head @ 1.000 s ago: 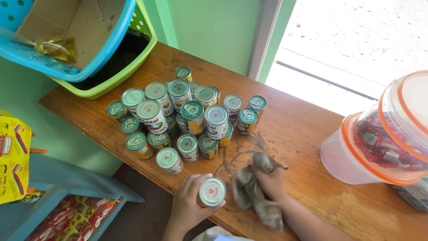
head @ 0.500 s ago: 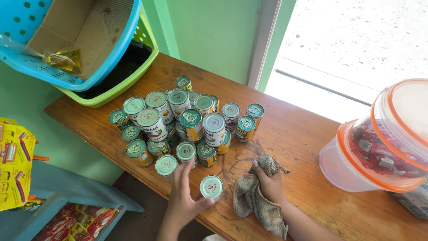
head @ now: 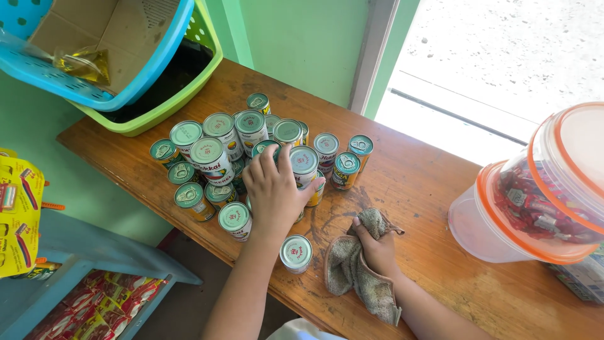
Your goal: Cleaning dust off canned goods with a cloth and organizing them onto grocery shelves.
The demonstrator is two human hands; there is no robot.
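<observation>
Several small green-topped tin cans [head: 214,151] stand clustered on a wooden table [head: 440,252]. My left hand [head: 274,189] reaches into the cluster, its fingers curled over a can that it mostly hides. One can [head: 296,253] stands alone near the table's front edge, just below that wrist. My right hand [head: 376,245] rests on the table to the right, holding a crumpled grey-brown cloth [head: 352,271] that hangs toward the front edge.
Clear plastic tubs with orange rims [head: 541,195], filled with red wrapped sweets, stand at the right. A green basket [head: 163,94] with a blue basket [head: 94,56] and cardboard in it sits at the back left. Yellow packets [head: 16,208] hang at left.
My left hand set down the single can near the front edge, then moved up into the can cluster. My right hand with the cloth stayed about where it was.
</observation>
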